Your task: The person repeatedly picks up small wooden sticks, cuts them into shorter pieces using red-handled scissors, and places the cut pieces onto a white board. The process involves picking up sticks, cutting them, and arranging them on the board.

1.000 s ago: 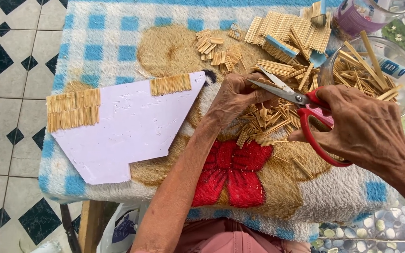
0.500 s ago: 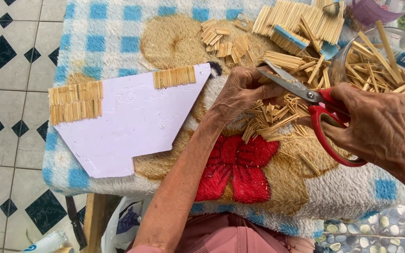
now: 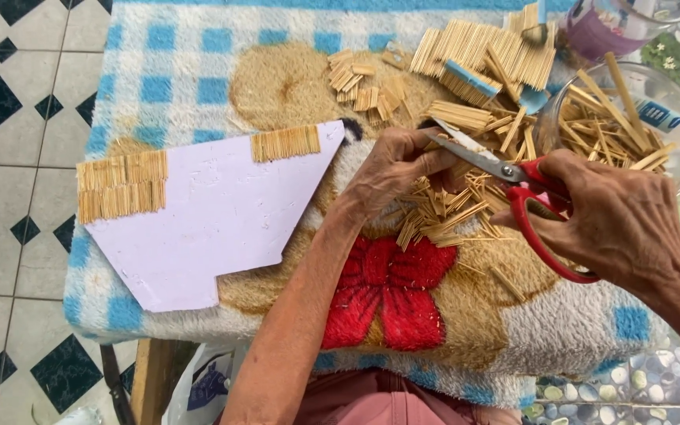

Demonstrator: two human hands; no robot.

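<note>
From my feed this looks like the trimming step. Right hand [image 3: 623, 224] has its fingers clenched through the red loops of the scissors [image 3: 513, 185], blades parted. Left hand [image 3: 395, 169] is pinched shut on what looks like a thin stick, though I can't see it clearly, right at the blade tips. The loose sticks [image 3: 442, 212] lie just under both sets of fingers on the bench [image 3: 198, 71]. The white card [image 3: 214, 228] sits well off to the left. I'd guess the next move needs the stick held steady between the blades.
</note>
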